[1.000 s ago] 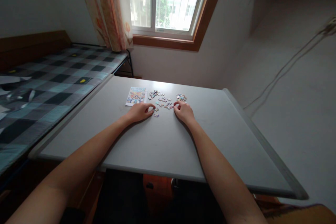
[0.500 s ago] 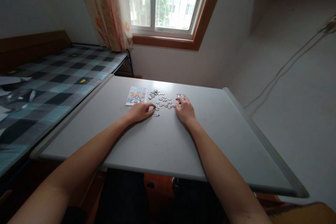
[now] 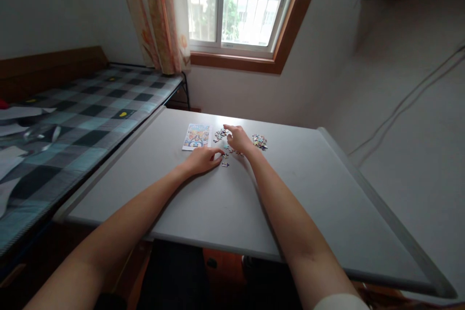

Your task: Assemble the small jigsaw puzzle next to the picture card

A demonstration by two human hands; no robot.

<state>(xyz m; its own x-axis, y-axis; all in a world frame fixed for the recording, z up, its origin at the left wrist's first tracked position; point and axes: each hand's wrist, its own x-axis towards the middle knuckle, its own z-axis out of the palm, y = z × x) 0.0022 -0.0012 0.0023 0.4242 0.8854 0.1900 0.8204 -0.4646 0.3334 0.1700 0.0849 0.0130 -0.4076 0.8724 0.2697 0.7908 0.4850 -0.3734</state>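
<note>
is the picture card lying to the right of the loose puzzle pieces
No, the picture card lies flat on the table to the left of the loose puzzle pieces.

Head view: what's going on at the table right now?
A person sits at a grey table with scattered puzzle pieces. The right hand reaches over the loose pieces near the far side, fingers spread above them. The left hand rests on the table beside a few single pieces. A picture card lies flat to the left, and a small clump of pieces sits to the right.
</note>
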